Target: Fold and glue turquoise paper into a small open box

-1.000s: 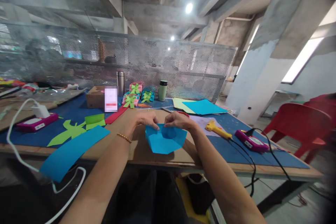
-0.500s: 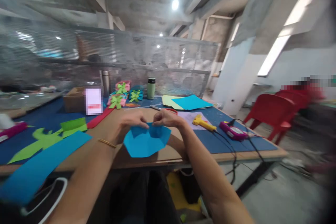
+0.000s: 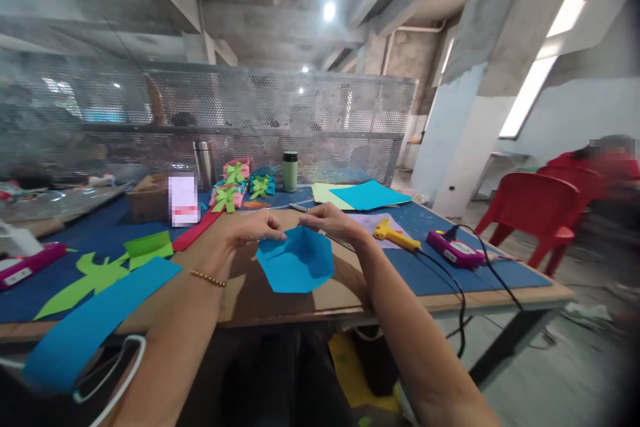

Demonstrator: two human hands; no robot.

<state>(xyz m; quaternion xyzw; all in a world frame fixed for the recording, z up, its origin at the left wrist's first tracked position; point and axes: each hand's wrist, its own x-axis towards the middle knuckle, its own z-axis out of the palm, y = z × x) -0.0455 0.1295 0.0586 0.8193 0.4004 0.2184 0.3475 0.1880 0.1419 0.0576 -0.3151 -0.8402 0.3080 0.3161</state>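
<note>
- Head view looks across a long work table (image 3: pixel 500 280), its wooden edge framing a dark blue mat, with a brown cardboard sheet (image 3: pixel 300 303) lying in front of the person.
- Behind the table runs a perforated metal screen (image 3: pixel 250 113) under a bare concrete ceiling with round lamps; a red plastic chair (image 3: pixel 530 213) stands to the right of the table.
- Toward the back stand a steel flask (image 3: pixel 203 163), a green tumbler (image 3: pixel 289 171), a small cardboard box (image 3: pixel 147 197) and a cluster of pink, blue and green paper bows (image 3: pixel 240 185).
- Loose sheets lie about: a blue strip (image 3: pixel 95 320) hanging over the near left edge, a green cut-out (image 3: pixel 90 277), and blue and yellow sheets (image 3: pixel 367 195) at the far right.
- A yellow glue gun (image 3: pixel 393 233) and a pink device (image 3: pixel 453 250) with a black cable lie to the right of the hands.
- The left hand (image 3: pixel 250 228) pinches the upper left edge of a folded blue paper piece (image 3: pixel 297 263) between thumb and fingers.
- The right hand (image 3: pixel 333 220) pinches the upper right edge the same way, fingers curled closed on it.
- The paper piece is held just above the cardboard, between the two hands, its lower part pointing toward the person.
</note>
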